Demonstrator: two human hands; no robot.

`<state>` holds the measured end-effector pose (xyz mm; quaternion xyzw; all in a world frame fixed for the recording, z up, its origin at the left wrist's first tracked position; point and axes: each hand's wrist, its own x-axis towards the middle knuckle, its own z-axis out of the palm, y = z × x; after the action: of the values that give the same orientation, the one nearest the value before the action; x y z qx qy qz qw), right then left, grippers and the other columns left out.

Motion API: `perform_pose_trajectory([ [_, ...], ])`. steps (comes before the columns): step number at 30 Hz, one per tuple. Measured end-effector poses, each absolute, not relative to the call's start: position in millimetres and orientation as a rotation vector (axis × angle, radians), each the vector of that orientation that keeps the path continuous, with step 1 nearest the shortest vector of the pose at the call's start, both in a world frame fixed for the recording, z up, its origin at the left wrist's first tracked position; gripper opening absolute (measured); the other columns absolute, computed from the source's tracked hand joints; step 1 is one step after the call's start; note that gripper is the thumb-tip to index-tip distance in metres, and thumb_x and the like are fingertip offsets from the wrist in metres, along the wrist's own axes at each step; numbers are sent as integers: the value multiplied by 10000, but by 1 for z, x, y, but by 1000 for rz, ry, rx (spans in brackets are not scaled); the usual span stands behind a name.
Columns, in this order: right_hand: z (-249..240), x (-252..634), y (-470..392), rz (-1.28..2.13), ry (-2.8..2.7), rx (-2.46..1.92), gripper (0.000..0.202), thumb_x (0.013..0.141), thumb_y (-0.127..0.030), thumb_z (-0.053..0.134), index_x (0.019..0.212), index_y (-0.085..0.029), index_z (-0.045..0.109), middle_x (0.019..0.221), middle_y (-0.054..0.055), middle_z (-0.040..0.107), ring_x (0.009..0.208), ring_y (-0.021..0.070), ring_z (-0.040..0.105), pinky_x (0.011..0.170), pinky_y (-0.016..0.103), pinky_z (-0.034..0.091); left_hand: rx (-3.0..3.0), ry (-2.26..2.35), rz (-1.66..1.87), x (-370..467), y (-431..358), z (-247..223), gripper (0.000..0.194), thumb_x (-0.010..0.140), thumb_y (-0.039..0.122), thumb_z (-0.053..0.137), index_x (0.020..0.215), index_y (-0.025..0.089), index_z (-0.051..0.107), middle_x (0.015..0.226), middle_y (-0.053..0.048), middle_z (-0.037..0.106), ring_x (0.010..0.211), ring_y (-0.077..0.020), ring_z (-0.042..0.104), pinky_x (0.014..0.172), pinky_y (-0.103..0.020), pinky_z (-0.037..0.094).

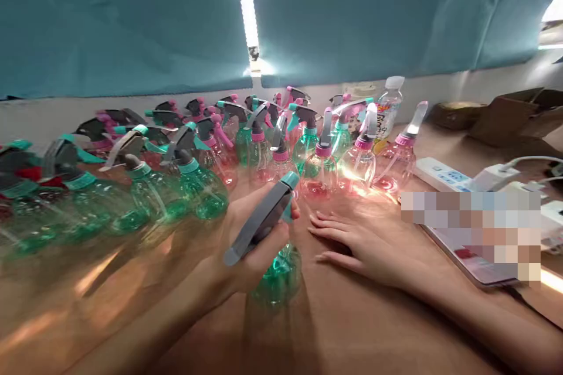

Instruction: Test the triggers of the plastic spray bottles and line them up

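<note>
My left hand (pixel 259 240) is wrapped round the neck of a green spray bottle (pixel 279 275) with a grey and teal trigger head. That bottle stands on or just over the brown tabletop (pixel 360 328); which of the two I cannot tell. My right hand (pixel 343 243) lies flat on the table to its right, fingers stretched out, holding nothing. Just beyond my hands is a pink spray bottle (pixel 321 176) in a row with others. To the left, a green spray bottle (pixel 202 193) stands nearest my left hand.
Several more green and pink spray bottles crowd the back and left. A clear drink bottle (pixel 390 99) stands behind them. On the right are a white power strip (pixel 440 173) with plugged-in chargers, a partly blurred tablet-like device (pixel 479 263) and a cardboard box (pixel 505 117).
</note>
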<state>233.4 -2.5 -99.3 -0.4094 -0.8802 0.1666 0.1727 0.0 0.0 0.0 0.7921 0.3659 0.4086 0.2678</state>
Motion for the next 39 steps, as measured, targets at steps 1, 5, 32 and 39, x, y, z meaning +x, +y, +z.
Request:
perform_pose_trajectory([
  [1,-100,233,-3,482,-2489,-1163,549,948,-515,485,1378,-175,526,1482,80,443,1381,265,390,1126,451,363,2131,972,1095,0,1,-1,147,767,182,487,824,202,621,790,4,628,697,-142,576,634,-263,474],
  [5,-102,233,-3,508,-2475,-1167,541,946,-511,493,1383,-192,521,1475,74,455,1374,263,402,1125,462,362,2110,931,1100,0,4,-8,179,781,211,489,901,207,622,689,21,566,589,-132,541,668,-303,514],
  [32,-104,234,-3,581,-2451,-1192,564,937,-514,511,1410,-209,488,1496,76,427,1396,273,363,1142,488,328,2115,957,1152,1,4,-16,233,844,205,482,1039,209,609,700,16,527,600,-143,580,582,-278,502],
  [39,-99,232,-4,545,-2473,-1217,549,941,-496,513,1397,-190,504,1490,80,432,1390,267,375,1136,473,343,2094,934,1135,3,3,-14,263,825,206,476,1047,224,614,631,43,457,512,-117,450,570,-269,480],
])
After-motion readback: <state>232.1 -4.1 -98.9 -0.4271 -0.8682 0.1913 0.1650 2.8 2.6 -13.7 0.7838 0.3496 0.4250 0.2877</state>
